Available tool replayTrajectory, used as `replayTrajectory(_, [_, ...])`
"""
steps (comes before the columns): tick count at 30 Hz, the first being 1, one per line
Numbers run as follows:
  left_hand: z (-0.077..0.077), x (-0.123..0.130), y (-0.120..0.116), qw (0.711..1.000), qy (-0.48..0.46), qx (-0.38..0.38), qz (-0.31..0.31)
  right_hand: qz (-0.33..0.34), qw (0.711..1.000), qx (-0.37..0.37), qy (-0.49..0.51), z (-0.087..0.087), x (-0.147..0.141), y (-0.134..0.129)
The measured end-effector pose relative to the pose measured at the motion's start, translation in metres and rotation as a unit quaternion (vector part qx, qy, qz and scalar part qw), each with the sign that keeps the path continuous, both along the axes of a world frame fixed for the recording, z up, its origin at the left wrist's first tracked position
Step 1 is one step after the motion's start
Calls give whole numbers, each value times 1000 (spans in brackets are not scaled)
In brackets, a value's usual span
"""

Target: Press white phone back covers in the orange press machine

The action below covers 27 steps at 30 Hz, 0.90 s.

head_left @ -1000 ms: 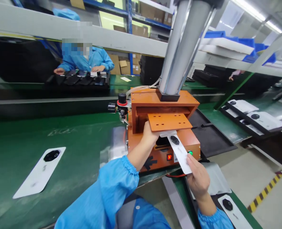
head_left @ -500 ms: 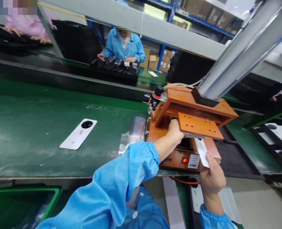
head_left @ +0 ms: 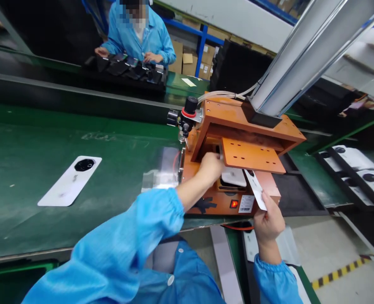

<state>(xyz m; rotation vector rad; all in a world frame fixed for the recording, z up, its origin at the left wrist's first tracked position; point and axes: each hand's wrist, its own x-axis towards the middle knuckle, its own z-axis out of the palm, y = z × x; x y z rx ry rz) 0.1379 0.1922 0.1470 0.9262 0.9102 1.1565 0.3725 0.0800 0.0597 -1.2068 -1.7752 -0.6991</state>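
Observation:
My left hand (head_left: 210, 166) reaches under the raised plate (head_left: 253, 156) of an orange press (head_left: 206, 118). Its fingers look curled together, their tips partly hidden beside the plate's left edge. Just right of that hand, a white phone back cover (head_left: 234, 176) lies on the press's fixture, its far end hidden beneath the plate. In my right hand (head_left: 271, 217), a second white phone back cover (head_left: 256, 192) is pinched by its near end and tilted, in front of the press. A third white phone back cover (head_left: 68, 183), with a round black camera ring, lies on the green bench to the left.
Clear plastic film (head_left: 161, 175) lies left of the press. A pressure regulator (head_left: 188, 114) sticks out at its upper left. A black tray (head_left: 301, 194) is at its right; racked white covers (head_left: 373, 181) stand farther right. Across the bench sits a co-worker (head_left: 139, 38).
My left hand has drawn back leftward from under the plate, and the white cover on the fixture now shows. My right hand still holds its cover. The whole view has shifted.

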Motion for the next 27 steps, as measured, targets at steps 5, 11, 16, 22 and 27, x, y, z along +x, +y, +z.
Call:
replayTrajectory(5, [-15,-54,-79,982,134,24,-132,17,1000,7,-2,12,-4,16])
replayTrajectory(11, [-65,-104,-169,897,360,222,-128,24,985,-101,-139,46,-38,54])
replayTrajectory(16, [-99,-105,-193,900,354,246,-64,-10,964,-124,-235,67,-54,65])
replayTrajectory(22, [-100,-106,-190,872,375,311,-46,37,951,-224,-208,68,-40,67])
replayTrajectory(27, [-99,-106,-188,866,372,330,-56,41,940,-293,-171,67,-38,65])
